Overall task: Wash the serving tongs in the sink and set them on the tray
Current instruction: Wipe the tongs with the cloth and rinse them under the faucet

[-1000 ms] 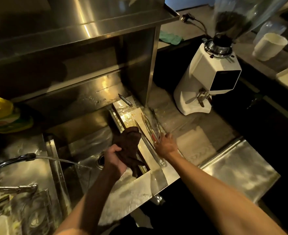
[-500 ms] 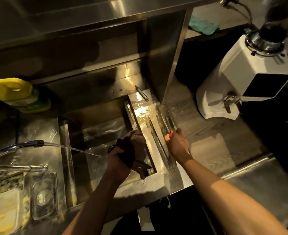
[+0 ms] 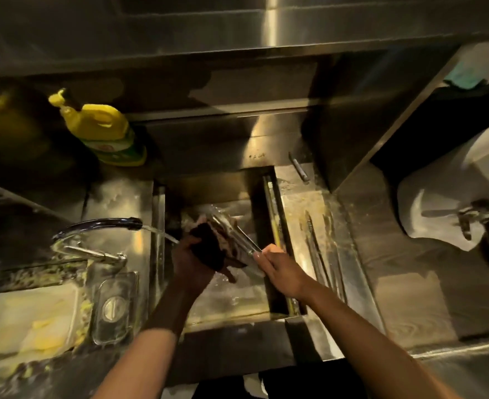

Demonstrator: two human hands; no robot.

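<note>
My right hand (image 3: 280, 270) grips the handle end of a pair of metal serving tongs (image 3: 236, 236), which slant up and left over the steel sink (image 3: 229, 308). My left hand (image 3: 190, 262) holds a dark cloth (image 3: 208, 249) against the tongs' lower side. Water runs from the faucet (image 3: 102, 224) toward my left hand and the cloth. The steel tray (image 3: 298, 214) lies right of the sink, and another pair of tongs (image 3: 316, 249) rests on it. The tips of the held tongs blur together with the cloth.
A yellow detergent bottle (image 3: 105, 133) stands behind the sink at the left. A clear lidded container (image 3: 114, 308) and a pale board (image 3: 27, 321) sit left of the sink. A white coffee grinder (image 3: 450, 203) stands on the counter at right. A steel shelf overhangs the back.
My right hand lifted a pair of tongs off the tray and carried it left over the sink. My left hand brought the cloth against it. The camera tilted down and left.
</note>
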